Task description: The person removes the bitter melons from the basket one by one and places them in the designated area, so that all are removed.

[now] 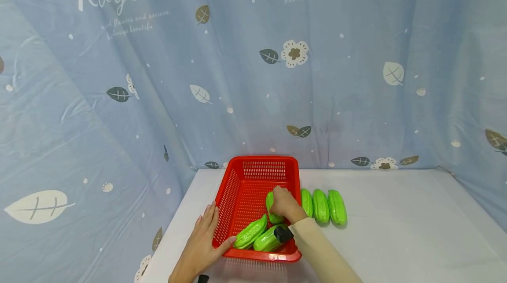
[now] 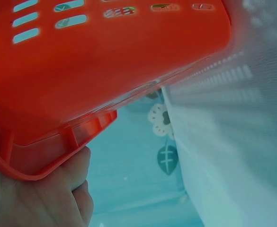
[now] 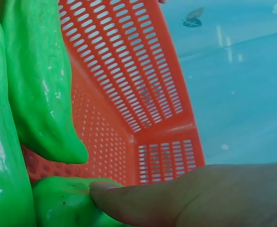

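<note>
A red plastic basket (image 1: 227, 186) with slotted walls stands in front of me. My right hand (image 1: 284, 203) reaches inside and grips a glossy green bitter melon (image 1: 270, 206) near the right wall; the thumb (image 3: 143, 196) lies on its end in the right wrist view. Two more bitter melons, one on the left (image 1: 251, 232) and one on the right (image 1: 266, 241), lie at the basket's front end, the right one partly covered by a black strap piece. My left hand (image 1: 202, 239) rests against the front left corner, fingers extended along the outside, thumb at the front rim.
Outside the basket's right wall, three green bitter melons (image 1: 321, 206) lie side by side on the white table (image 1: 404, 221). A blue patterned curtain (image 1: 245, 76) hangs behind the table and along its sides.
</note>
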`<control>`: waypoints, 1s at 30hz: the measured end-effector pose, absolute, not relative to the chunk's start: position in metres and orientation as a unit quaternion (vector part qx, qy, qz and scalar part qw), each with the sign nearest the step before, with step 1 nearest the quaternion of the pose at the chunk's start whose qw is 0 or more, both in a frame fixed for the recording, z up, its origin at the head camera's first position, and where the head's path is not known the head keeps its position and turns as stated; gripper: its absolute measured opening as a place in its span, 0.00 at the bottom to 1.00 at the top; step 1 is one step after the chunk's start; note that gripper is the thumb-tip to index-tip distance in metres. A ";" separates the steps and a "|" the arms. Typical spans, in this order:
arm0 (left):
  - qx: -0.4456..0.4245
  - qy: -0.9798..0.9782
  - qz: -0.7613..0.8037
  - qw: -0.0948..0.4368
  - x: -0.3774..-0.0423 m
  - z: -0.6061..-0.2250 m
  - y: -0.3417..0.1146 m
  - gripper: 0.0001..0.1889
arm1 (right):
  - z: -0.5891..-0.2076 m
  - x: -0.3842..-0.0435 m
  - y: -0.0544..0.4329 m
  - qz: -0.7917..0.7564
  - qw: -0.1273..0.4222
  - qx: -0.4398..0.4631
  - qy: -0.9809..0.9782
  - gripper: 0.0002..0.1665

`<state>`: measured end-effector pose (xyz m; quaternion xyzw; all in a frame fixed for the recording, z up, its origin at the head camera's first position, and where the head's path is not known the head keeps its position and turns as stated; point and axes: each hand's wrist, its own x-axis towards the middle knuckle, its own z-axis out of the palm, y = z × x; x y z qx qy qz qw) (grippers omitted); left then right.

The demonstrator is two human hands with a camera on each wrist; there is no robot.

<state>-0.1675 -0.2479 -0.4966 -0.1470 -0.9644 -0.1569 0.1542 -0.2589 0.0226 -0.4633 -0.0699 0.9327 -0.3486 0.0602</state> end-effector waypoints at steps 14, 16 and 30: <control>-0.149 -0.963 -0.159 0.158 -0.168 -0.497 -0.247 0.50 | -0.466 -0.261 0.023 -0.361 0.059 -0.065 0.928 0.18; -0.147 -0.963 -0.162 0.154 -0.168 -0.497 -0.247 0.51 | -0.466 -0.262 0.024 -0.369 0.054 -0.066 0.926 0.17; -0.132 -0.967 -0.169 0.134 -0.167 -0.495 -0.246 0.51 | -0.464 -0.263 0.028 -0.489 0.045 -0.092 0.867 0.33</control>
